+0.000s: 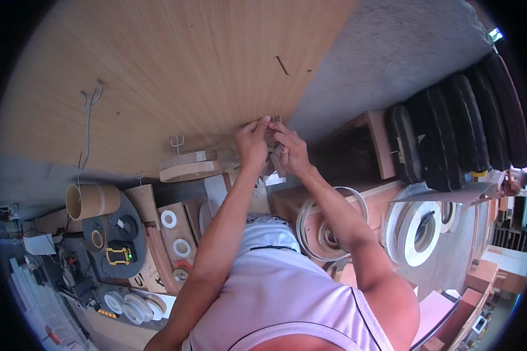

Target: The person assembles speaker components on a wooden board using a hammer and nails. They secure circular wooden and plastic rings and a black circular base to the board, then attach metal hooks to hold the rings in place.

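Observation:
Both hands are raised together at the lower edge of a wood-grain panel (175,52). My left hand (253,143) is closed, thumb and forefinger pinched together at the tips. Right beside it my right hand (293,153) is also closed, with its fingers bent inward. Whatever sits between the fingertips is too small and too covered to name. A small metal hook (277,119) on the panel shows just above the fingertips. To the left, rolls of pale wood-coloured strip (190,169) hang below another metal hook (177,141).
A long wire hook (88,123) sticks out at left, above a cardboard tube (93,202). A yellow and black device (119,253) lies on a dark round surface. Large white rings (420,234) and round wire hoops (304,225) are on the right, below dark padded pieces (445,134).

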A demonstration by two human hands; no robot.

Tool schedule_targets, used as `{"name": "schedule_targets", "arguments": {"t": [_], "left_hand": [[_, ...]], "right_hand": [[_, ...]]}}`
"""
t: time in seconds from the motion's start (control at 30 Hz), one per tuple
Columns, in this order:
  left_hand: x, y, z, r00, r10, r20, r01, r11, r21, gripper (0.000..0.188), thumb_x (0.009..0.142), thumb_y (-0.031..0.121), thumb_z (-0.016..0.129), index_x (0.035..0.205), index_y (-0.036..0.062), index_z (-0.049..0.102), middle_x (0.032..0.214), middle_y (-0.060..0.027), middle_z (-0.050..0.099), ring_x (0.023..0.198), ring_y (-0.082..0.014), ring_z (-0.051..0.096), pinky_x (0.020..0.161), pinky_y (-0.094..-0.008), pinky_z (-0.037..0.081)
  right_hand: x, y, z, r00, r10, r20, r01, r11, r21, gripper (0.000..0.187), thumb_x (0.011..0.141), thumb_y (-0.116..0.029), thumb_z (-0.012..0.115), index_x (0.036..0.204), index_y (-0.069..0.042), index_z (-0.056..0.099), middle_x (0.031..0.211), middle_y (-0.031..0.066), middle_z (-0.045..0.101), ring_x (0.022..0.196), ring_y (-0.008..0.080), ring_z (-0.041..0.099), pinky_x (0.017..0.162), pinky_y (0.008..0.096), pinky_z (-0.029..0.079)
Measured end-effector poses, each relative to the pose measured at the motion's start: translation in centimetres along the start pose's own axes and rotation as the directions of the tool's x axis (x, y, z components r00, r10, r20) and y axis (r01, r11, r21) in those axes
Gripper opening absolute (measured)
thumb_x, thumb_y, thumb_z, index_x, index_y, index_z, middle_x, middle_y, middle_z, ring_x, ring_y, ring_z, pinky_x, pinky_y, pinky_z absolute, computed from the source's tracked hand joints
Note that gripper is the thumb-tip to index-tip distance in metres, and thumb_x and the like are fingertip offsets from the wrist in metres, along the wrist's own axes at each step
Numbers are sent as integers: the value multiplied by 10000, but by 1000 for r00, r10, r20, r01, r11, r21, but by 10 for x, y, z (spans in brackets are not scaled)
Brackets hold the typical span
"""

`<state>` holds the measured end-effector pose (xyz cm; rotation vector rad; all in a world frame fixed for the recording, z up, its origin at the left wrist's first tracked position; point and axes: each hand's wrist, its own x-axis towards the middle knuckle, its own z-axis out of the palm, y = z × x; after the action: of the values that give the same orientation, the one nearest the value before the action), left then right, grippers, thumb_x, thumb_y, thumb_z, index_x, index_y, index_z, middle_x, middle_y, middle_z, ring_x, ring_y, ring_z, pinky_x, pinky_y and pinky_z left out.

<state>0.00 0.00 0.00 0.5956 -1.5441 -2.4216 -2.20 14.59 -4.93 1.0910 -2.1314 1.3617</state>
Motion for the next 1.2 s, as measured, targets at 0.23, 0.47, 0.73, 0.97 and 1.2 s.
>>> {"name": "schedule_targets", "arguments": {"t": [0.23, 0.47, 0.73, 0.97, 1.2], "left_hand": [[2, -1, 3, 997, -30, -69, 31, 999, 24, 278, 1034, 210, 756, 1002, -65, 783, 896, -75, 768, 781, -141, 706, 728, -299, 567], [5, -2, 2, 997, -16, -76, 17, 1000, 8, 262, 1023, 186, 762, 988, -73, 783, 883, -79, 768, 754, -142, 710, 710, -299, 575], [10, -5, -5, 1000, -15, 24, 14, 1000, 16, 271, 1052, 226, 735, 1003, -37, 778, 931, -89, 771, 833, -171, 720, 755, -317, 576], [18, 5, -12, 976, -154, 154, 138, 984, 114, 410, 1065, 347, 717, 1230, -28, 706, 1131, -122, 761, 926, -221, 740, 834, -342, 592], [-23, 33, -42, 984, -13, 177, -41, 953, 299, 360, 1037, 191, 737, 1259, -79, 648, 1170, -164, 712, 907, -217, 732, 790, -335, 634]], "right_hand": [[-2, -17, 15, 985, 137, -105, -129, 989, 76, 387, 1163, -289, 447, 1191, 26, 670, 1341, 283, 692, 1121, 392, 755, 913, 392, 602], [9, -30, 1, 985, 163, -51, -160, 985, 59, 269, 1117, -172, 507, 1238, -17, 691, 1343, 224, 717, 1256, 444, 692, 1079, 473, 561], [18, -60, 5, 923, 378, -69, -376, 925, 51, 309, 1131, -204, 514, 1311, -6, 669, 1338, 234, 714, 1274, 428, 681, 1054, 450, 565], [2, -138, -37, 908, 357, -219, -369, 929, -13, 373, 1072, -165, 633, 1420, -28, 632, 1416, 251, 659, 1267, 406, 674, 1048, 446, 536], [-219, -330, -154, 392, 451, -802, -897, 380, -226, 328, 993, -162, 742, 1236, 30, 635, 1113, 196, 667, 1067, 358, 632, 974, 462, 511]]}}
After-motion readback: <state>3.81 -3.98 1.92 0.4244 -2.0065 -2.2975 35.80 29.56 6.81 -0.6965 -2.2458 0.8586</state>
